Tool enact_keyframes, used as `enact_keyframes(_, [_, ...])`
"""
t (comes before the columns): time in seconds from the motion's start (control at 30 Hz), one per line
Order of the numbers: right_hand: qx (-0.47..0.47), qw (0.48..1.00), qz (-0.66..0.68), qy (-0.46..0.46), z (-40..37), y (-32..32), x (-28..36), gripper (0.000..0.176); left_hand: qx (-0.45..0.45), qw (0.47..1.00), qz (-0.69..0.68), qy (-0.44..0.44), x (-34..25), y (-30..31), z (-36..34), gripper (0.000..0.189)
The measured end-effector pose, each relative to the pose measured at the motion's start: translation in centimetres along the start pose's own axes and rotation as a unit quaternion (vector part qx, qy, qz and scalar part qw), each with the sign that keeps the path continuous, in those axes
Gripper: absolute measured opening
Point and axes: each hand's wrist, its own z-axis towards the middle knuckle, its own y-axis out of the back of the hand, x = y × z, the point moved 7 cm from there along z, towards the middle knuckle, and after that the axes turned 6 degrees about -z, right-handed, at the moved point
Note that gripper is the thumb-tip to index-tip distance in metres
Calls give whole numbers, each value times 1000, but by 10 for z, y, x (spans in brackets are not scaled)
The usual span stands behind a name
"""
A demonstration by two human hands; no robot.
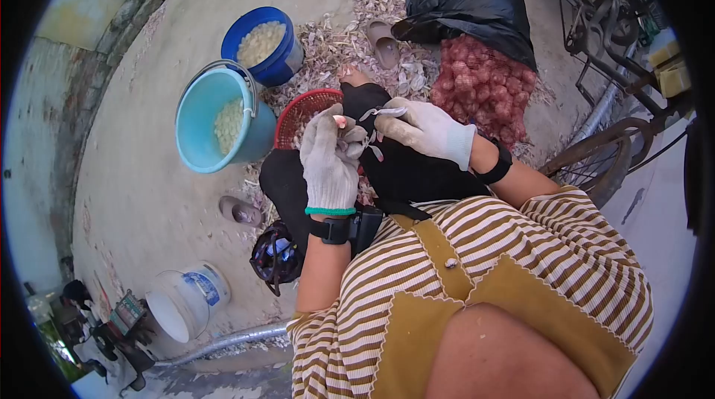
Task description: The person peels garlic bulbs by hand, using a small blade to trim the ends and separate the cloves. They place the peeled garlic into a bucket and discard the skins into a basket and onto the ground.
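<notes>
A small pinkish piece that looks like a garlic clove (340, 122) is pinched in the fingertips of the person's gloved left hand (328, 164), held above the lap. The gloved right hand (432, 131), just beside it, has thumb and fingers closed on a slim pale strip (389, 111); whether this is skin or a blade, I cannot tell. Bits of loose skin (377, 152) hang between the hands.

Just beyond the left hand sits a red basket (298, 110). Farther toward the floor's left edge, where a wall (45, 93) runs, stand a turquoise bucket (257, 138) and a dark blue bucket (290, 64), both holding pale cloves. Papery peelings (324, 49) cover the floor (149, 175) ahead, around a brown slipper (383, 45).

Beyond the right hand, a red mesh sack (484, 90) bulges with bulbs under a black plastic bag (477, 8). A bicycle (618, 149) stands toward the floor's right edge.
</notes>
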Motion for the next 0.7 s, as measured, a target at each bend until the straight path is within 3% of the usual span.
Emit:
enact_keyframes(0.03, [-21, 978, -202, 39, -3, 6, 13, 37, -12, 1000, 11, 3, -1, -4, -2, 29])
enact_keyframes(0.07, [-40, 914, -395, 77, -6, 9, 26, 34, -24, 999, 21, 8, -2, -7, -4, 25])
enact_keyframes(0.1, [-41, 919, -383, 85, -3, -1, 33, 34, -29, 999, 36, 5, -13, -2, -9, 25])
enact_keyframes(0.17, [-41, 858, -481, 175, -7, -3, 60, 33, -29, 997, 70, 2, -15, -4, -11, 21])
enact_keyframes(0.33, [4, 798, -566, 210, -2, -14, 79, 28, -52, 991, 123, -24, -16, 1, -13, 18])
enact_keyframes(0.7, [78, 761, -605, 219, 5, -19, 81, 24, -62, 943, 323, -52, -29, -11, -18, 17])
